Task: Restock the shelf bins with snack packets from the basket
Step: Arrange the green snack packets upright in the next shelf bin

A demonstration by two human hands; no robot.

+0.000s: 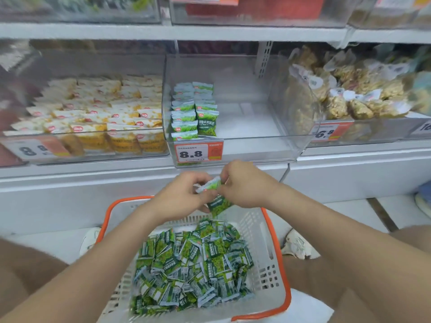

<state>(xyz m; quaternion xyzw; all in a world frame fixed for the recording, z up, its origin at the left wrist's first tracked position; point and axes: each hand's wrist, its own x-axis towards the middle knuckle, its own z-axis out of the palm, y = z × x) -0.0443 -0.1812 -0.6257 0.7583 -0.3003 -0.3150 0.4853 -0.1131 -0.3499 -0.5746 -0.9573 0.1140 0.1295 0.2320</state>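
Head view, looking down at a shelf front. Left hand (179,197) and right hand (245,185) meet above the basket (264,229), a white mesh basket with an orange rim that stands on the floor below the shelf. Each grip is clenched on the held packets (218,205), a small bunch of green snack packets pinched between the fingertips of both hands. One lies across the top and another hangs below it. How many are in the bunch cannot be told.

The loose packets (193,264) of the same green kind lie heaped in the basket. On the shelf, the middle bin (245,138) is of clear plastic. It holds the stocked packets (193,110), standing in two rows against its left wall. A price tag (198,153) reading 8.8 hangs on its front. The left bin (93,157) holds yellow-and-white packets, and the right bin (373,134) holds brownish snack bags.
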